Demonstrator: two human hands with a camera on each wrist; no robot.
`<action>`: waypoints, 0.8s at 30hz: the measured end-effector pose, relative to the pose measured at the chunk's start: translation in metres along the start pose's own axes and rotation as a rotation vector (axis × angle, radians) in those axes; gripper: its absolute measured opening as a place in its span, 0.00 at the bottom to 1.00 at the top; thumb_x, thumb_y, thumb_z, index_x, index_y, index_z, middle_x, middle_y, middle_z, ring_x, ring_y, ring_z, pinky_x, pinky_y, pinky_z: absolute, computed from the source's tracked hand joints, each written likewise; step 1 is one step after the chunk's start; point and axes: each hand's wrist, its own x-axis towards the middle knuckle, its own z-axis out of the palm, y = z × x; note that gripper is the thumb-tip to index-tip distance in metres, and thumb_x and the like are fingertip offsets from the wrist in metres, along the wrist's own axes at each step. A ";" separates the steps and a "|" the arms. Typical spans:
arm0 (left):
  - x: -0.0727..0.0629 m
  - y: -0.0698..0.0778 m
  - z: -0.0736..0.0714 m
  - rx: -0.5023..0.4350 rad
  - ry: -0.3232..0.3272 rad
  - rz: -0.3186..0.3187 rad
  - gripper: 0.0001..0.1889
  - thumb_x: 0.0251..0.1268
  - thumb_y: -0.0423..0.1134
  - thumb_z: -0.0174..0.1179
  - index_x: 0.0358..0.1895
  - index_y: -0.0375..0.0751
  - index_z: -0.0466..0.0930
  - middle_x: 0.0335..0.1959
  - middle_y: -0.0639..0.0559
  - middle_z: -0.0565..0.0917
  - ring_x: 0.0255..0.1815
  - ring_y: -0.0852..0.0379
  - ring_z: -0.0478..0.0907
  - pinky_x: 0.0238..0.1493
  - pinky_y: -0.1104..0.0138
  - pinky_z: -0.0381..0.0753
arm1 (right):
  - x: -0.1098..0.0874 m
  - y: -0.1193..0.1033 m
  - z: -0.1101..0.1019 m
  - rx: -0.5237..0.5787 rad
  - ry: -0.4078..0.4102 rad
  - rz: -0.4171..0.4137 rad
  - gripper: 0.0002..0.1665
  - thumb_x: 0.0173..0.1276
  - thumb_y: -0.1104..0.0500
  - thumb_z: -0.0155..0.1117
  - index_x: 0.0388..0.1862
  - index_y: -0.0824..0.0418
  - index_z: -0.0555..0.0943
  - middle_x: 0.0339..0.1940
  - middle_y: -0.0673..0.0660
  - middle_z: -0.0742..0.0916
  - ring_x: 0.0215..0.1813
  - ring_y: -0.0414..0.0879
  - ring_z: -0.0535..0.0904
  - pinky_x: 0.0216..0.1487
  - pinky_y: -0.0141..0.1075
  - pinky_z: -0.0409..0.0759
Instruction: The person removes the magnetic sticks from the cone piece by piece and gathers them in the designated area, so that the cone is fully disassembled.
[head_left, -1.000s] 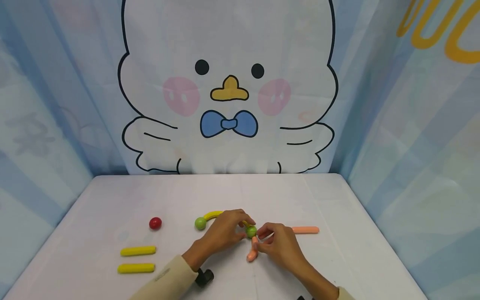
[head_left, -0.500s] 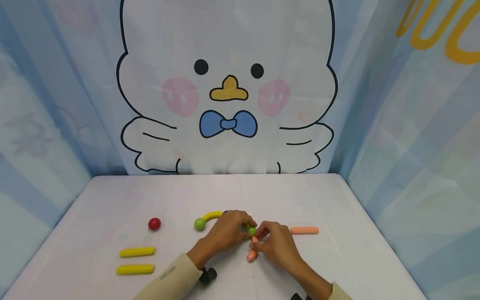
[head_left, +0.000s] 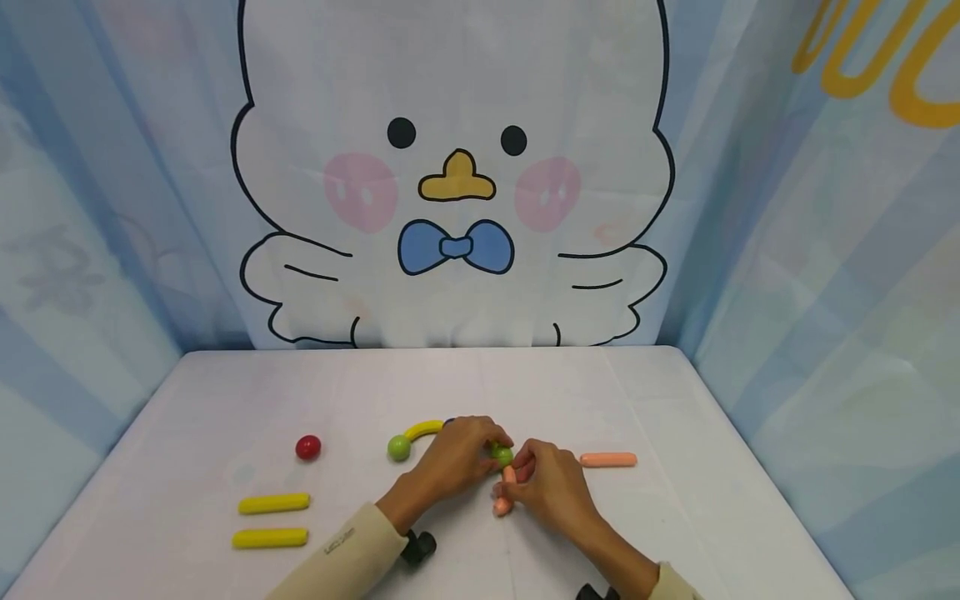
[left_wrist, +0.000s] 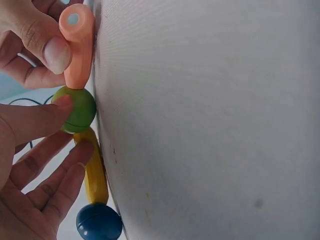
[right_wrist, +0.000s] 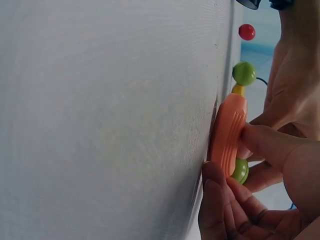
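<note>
Green ball (left_wrist: 84,109), pinched by the left hand (head_left: 459,452), seems steadied against the orange piece (left_wrist: 81,55) touching its near side, which the right hand (head_left: 555,486) grips.

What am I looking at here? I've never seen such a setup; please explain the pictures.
There is no machine: a person works with two bare hands. The wide picture comes from a camera on the head, looking forward and down; each close-up comes from a camera on one wrist.

The left hand holds a green ball, and the right hand pinches an orange piece whose end meets that ball. Whether they are joined, I can't tell. On the ball's other side, a yellow piece leads to a blue ball.

Elsewhere on the white table lie a red ball, two yellow sticks, an orange stick, and a second green ball touching a curved yellow piece.
</note>
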 end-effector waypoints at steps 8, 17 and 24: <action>0.000 0.000 0.000 -0.011 -0.003 -0.015 0.14 0.64 0.37 0.77 0.52 0.47 0.91 0.48 0.57 0.91 0.51 0.59 0.85 0.61 0.59 0.84 | -0.001 0.000 -0.001 -0.002 0.003 -0.009 0.14 0.51 0.60 0.84 0.33 0.55 0.85 0.24 0.45 0.84 0.27 0.38 0.77 0.28 0.31 0.72; -0.002 -0.002 0.000 -0.015 -0.023 0.007 0.15 0.62 0.36 0.78 0.52 0.48 0.90 0.48 0.59 0.91 0.49 0.62 0.85 0.59 0.63 0.84 | -0.002 0.007 -0.015 -0.031 0.020 0.043 0.12 0.55 0.59 0.83 0.34 0.51 0.86 0.27 0.43 0.87 0.31 0.40 0.76 0.30 0.33 0.71; -0.005 0.001 -0.004 0.002 -0.046 -0.041 0.19 0.61 0.39 0.79 0.55 0.49 0.90 0.53 0.58 0.90 0.54 0.58 0.85 0.64 0.59 0.84 | 0.005 0.025 -0.037 -0.086 0.090 0.133 0.11 0.59 0.57 0.83 0.38 0.51 0.88 0.31 0.46 0.89 0.34 0.42 0.78 0.35 0.38 0.69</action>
